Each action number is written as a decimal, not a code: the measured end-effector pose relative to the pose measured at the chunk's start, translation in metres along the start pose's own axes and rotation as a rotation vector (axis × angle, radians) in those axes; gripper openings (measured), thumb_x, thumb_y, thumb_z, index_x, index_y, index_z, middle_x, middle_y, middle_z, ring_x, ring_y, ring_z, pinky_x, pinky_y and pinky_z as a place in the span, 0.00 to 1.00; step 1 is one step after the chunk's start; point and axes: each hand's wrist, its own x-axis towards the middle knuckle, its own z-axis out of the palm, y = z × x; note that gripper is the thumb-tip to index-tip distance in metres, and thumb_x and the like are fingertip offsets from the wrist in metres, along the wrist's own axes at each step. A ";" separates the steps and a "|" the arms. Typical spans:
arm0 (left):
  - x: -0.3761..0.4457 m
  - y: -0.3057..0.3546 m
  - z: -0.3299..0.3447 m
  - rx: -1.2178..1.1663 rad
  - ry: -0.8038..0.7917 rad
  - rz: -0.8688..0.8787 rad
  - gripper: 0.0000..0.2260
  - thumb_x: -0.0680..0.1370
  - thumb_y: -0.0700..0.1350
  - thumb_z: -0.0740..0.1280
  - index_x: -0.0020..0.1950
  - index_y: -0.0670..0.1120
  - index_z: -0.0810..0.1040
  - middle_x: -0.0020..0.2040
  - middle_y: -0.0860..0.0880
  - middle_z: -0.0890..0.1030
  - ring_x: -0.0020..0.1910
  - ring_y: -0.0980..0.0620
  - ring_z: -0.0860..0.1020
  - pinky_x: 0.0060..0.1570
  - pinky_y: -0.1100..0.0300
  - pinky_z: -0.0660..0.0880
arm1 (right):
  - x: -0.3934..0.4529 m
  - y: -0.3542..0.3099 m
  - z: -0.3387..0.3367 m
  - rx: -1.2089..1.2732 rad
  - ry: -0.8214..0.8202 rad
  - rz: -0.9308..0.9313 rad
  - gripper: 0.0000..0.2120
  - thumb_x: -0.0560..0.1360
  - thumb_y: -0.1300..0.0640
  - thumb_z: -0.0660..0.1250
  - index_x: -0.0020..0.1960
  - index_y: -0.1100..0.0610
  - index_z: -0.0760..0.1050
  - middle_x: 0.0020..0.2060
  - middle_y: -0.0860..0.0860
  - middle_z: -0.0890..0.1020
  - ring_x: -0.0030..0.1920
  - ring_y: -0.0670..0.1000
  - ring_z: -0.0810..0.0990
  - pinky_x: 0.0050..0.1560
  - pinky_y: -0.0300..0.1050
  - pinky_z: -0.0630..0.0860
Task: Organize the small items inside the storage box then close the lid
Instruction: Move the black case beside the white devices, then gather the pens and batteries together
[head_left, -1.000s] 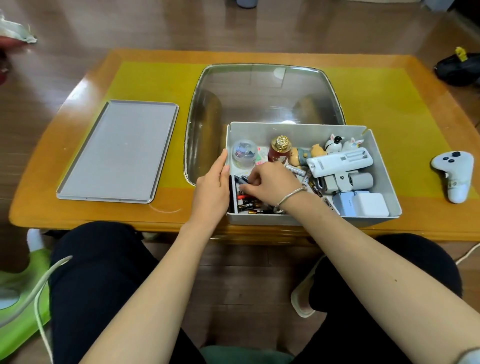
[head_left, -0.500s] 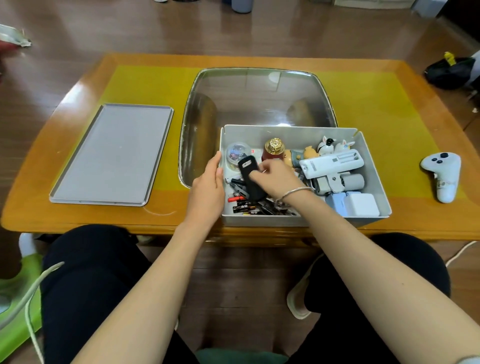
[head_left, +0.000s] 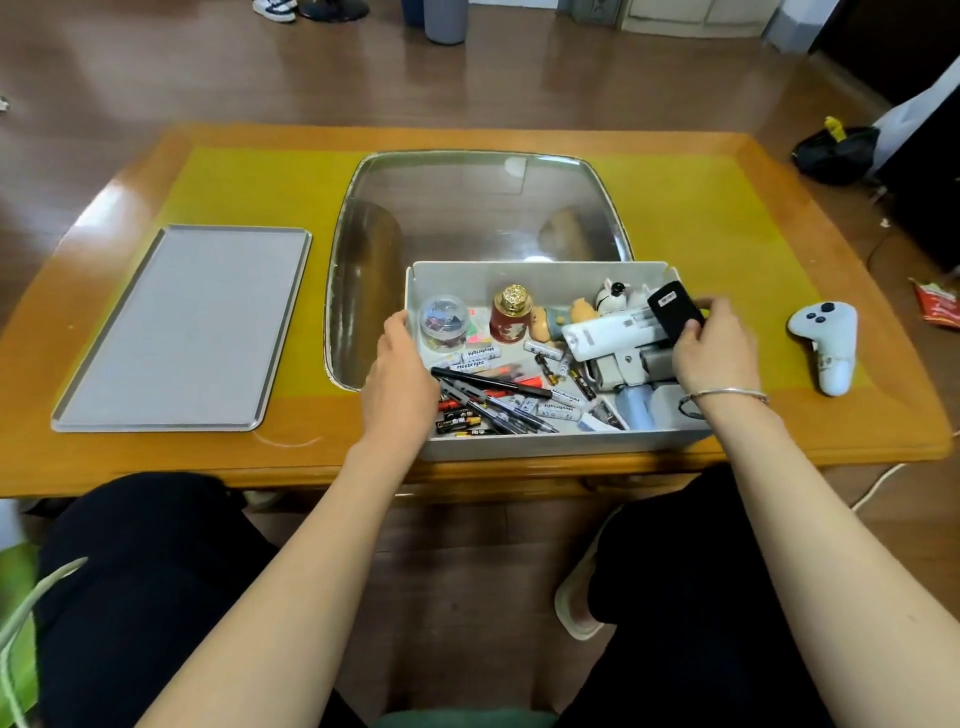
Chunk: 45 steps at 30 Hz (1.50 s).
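Note:
The grey storage box (head_left: 550, 441) sits at the table's near edge, full of small items: pens and batteries (head_left: 488, 400) at the near left, a clear round capsule (head_left: 442, 322), a red bottle with a gold cap (head_left: 510, 314), small figurines (head_left: 571, 314) and white devices (head_left: 613, 338). My left hand (head_left: 400, 374) rests against the box's left wall. My right hand (head_left: 714, 345) holds a flat black device (head_left: 674, 312) over the box's far right corner. The grey lid (head_left: 182, 327) lies flat on the table to the left.
A glass panel (head_left: 478, 218) is set into the wooden table (head_left: 156, 457) behind the box, with a yellow mat (head_left: 701, 218) around it. A white game controller (head_left: 826, 345) lies right of the box. My knees are under the near edge.
My right hand lifted the black device out of the pens at the box's left and carried it across to the far right corner. My left hand stayed at the left wall.

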 end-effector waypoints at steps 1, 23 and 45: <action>0.000 0.000 0.001 -0.019 0.009 0.000 0.29 0.75 0.35 0.68 0.71 0.49 0.59 0.65 0.45 0.73 0.57 0.44 0.77 0.49 0.45 0.79 | -0.001 0.001 0.001 -0.016 -0.005 -0.003 0.16 0.77 0.66 0.56 0.64 0.65 0.68 0.59 0.65 0.74 0.59 0.64 0.72 0.53 0.51 0.68; -0.001 -0.006 0.002 -0.322 0.071 0.018 0.22 0.81 0.36 0.58 0.74 0.47 0.61 0.70 0.48 0.70 0.66 0.51 0.70 0.57 0.58 0.73 | -0.045 -0.070 0.042 -0.052 -0.426 -0.576 0.08 0.73 0.52 0.69 0.50 0.53 0.78 0.50 0.50 0.78 0.52 0.49 0.73 0.57 0.44 0.69; -0.001 -0.007 0.003 -0.362 0.096 0.023 0.17 0.82 0.38 0.56 0.71 0.48 0.66 0.67 0.49 0.72 0.63 0.55 0.72 0.56 0.58 0.76 | -0.038 -0.091 0.077 -0.237 -0.629 -0.419 0.08 0.68 0.55 0.69 0.36 0.54 0.70 0.34 0.51 0.75 0.39 0.54 0.75 0.36 0.42 0.70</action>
